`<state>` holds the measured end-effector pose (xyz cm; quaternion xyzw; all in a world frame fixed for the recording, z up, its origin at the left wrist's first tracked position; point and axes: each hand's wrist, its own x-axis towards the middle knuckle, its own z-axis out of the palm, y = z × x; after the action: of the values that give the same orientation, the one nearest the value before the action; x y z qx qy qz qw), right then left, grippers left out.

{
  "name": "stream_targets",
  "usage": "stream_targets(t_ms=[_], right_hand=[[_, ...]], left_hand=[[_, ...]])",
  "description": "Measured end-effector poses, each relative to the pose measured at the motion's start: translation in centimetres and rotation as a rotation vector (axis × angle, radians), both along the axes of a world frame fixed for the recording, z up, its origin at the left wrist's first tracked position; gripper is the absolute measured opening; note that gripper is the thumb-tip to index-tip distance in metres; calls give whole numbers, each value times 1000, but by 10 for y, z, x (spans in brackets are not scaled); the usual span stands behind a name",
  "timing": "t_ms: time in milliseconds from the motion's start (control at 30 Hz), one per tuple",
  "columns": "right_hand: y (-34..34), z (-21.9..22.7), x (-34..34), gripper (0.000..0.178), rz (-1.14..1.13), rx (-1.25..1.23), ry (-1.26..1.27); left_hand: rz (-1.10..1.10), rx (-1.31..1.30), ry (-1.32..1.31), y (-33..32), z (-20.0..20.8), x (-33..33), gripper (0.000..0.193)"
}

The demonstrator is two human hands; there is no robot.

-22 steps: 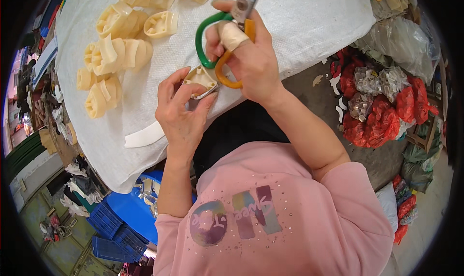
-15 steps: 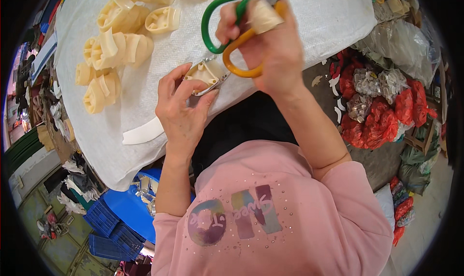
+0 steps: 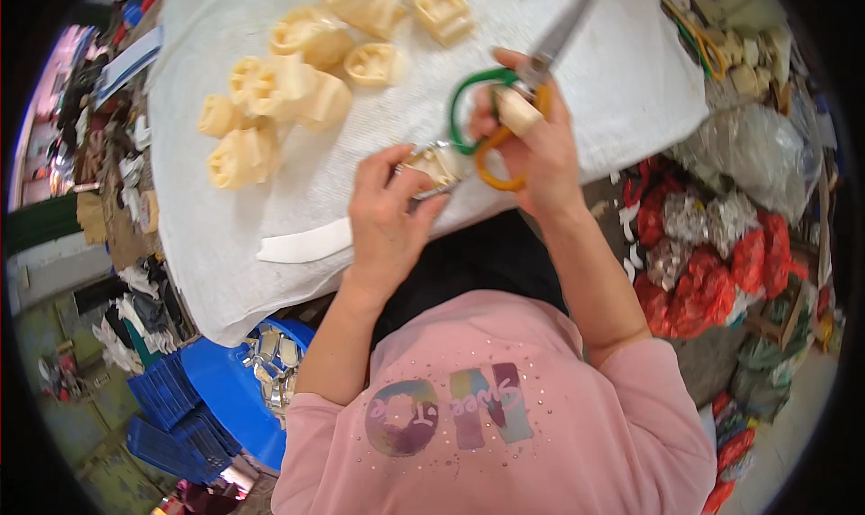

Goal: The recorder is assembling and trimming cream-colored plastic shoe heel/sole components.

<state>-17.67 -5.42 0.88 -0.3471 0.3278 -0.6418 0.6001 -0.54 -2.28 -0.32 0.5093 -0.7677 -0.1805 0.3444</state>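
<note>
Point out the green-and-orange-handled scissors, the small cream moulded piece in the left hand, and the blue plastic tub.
Green-and-orange-handled scissors [image 3: 468,109]: head view, on the green handle loop.
Small cream moulded piece [image 3: 439,163]: head view, on its top face.
Blue plastic tub [image 3: 225,393]: head view, on its outer wall.

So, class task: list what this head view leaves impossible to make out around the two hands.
- Small cream part: mostly covered by the left hand, shape unclear.
- Scissors: blades blurred, so open or closed is unclear; the right hand hides the handle grip.
- Blue tub: contents too small, half under the white cloth.
</note>
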Motion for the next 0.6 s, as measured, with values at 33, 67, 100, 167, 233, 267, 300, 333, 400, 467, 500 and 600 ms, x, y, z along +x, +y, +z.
stream_targets(t_ms=[33, 67, 100, 167, 233, 267, 300, 333, 400, 467, 500, 600], right_hand=[[1, 3, -7, 49, -56, -15, 157], [1, 9, -13, 50, -123, -7, 256], [1, 13, -24, 50, -136, -30, 388], [-7, 25, -48, 47, -196, -67, 661], [-20, 15, -82, 57, -243, 46, 893], [-30, 9, -99, 58, -331, 12, 1048], [-35, 19, -100, 58, -315, 182, 1067], [-39, 17, -115, 57, -331, 179, 1190], [-44, 5, -145, 55, -340, 158, 1310], [-45, -3, -158, 50, -304, 187, 1515], [-45, 2, -155, 50, -294, 167, 1515], [-37, 6, -152, 43, -277, 196, 1929]], left_hand=[[2, -5, 0, 1, -1, 0, 27], [-2, -12, -7, 0, 1, 0, 25], [-9, -12, -11, 1, 0, -1, 24], [-33, -28, 8, 1, 4, -1, 25], [-17, -41, 76, 6, 1, 0, 25], [-37, -26, 151, 8, 2, 0, 26], [-7, -48, 148, 11, 4, 3, 26], [9, -112, 203, 14, 9, 4, 27], [36, -204, 270, 21, 21, 12, 28], [112, -235, 238, 31, 31, 35, 33], [166, -252, 212, 37, 34, 50, 37], [437, -246, 133, 66, 32, 96, 45]])
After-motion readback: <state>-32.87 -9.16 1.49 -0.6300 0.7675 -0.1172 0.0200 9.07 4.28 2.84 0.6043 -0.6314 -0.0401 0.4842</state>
